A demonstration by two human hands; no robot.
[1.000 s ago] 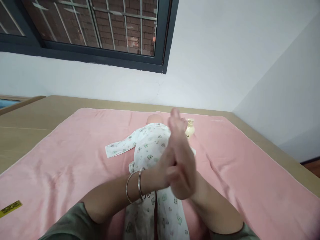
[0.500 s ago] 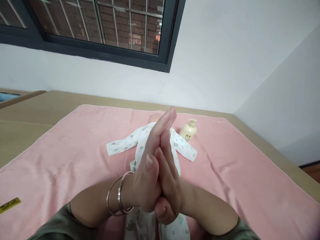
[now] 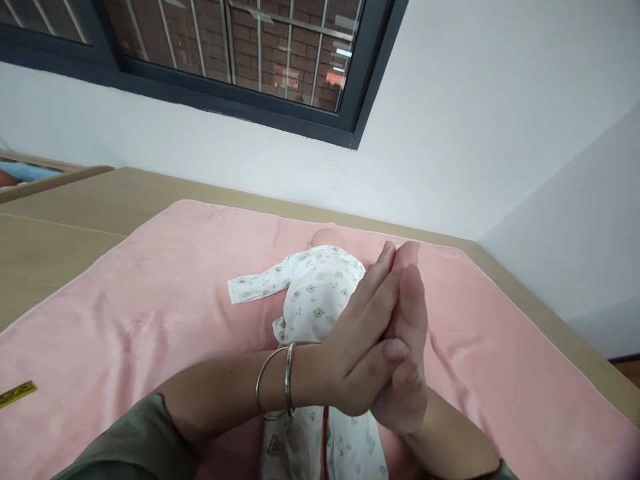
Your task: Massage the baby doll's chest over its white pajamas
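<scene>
Since half a sec ago your pressed-together hands have slid right and dropped lower, and they now cover the cream bottle that showed beside the doll before; the view has swung a bit right too. Your left hand (image 3: 350, 350) lies flat, palm to palm against your right hand (image 3: 407, 347), fingers straight and pointing away from you, left thumb hooked over the right hand's edge. Neither hand grips anything; they touch only each other. Two silver bangles (image 3: 280, 380) ring your left wrist, w/ an olive sleeve (image 3: 135, 447) pushed up behind them.

Under and just beyond the hands lies the baby doll (image 3: 315, 293), on its back, head at the far end, dressed in a white sleepsuit w/ small green prints. One sleeve stretches out flat to the left; the legs run back toward you beneath your wrists. Doll's far side is hidden behind your right hand.

Doll rests near the middle of a pink towel (image 3: 150, 313), spread smooth w/ a few soft creases on the right. Towel covers most of a tan wooden platform (image 3: 55, 233) that fills the room's corner. A yellow label (image 3: 17, 393) sits at the towel's left edge. Behind, a white wall (image 3: 475, 100) meets a second wall at right. A dark-framed window (image 3: 240, 60) w/ metal bars shows a red brick facade outside.
</scene>
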